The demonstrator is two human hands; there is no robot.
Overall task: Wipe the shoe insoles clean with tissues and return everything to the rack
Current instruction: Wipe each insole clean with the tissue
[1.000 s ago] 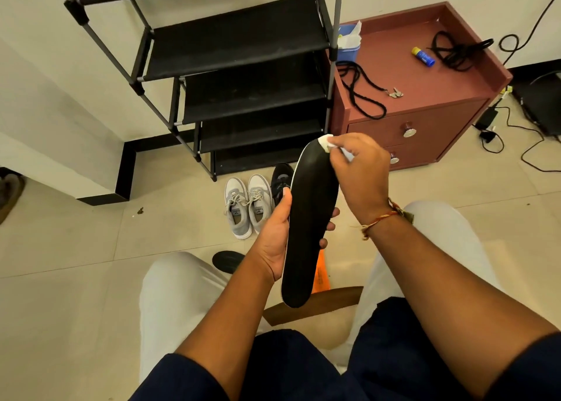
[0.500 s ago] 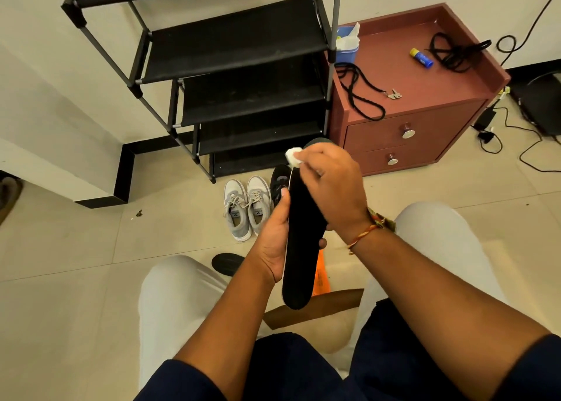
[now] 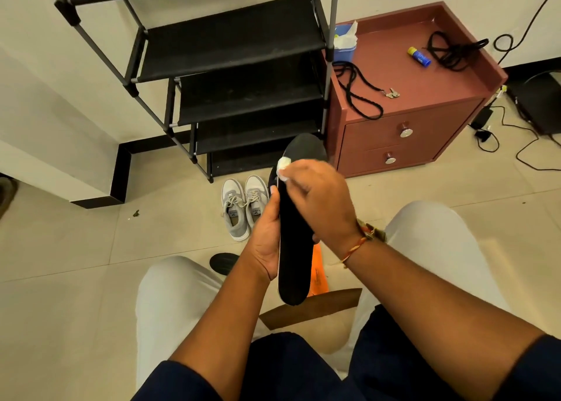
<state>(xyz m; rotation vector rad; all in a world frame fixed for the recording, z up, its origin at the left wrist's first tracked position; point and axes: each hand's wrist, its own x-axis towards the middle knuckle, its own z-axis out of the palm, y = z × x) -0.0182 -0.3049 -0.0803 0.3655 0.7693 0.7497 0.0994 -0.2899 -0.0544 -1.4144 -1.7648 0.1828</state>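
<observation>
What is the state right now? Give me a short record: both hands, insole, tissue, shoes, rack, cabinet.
left hand: grips the black insole around its middle, held lengthwise above the lap
right hand: pinches a wadded white tissue against the insole's upper left edge
grey shoes: a pair on the floor in front of the rack, not shelved
rack: black shelves, standing left of the cabinet
cabinet: blue tissue box on top, at the corner nearest the rack

No legible text; marks inside grey sneakers [image 3: 239,209] and on orange piece [image 3: 319,271] too small to read.
</observation>
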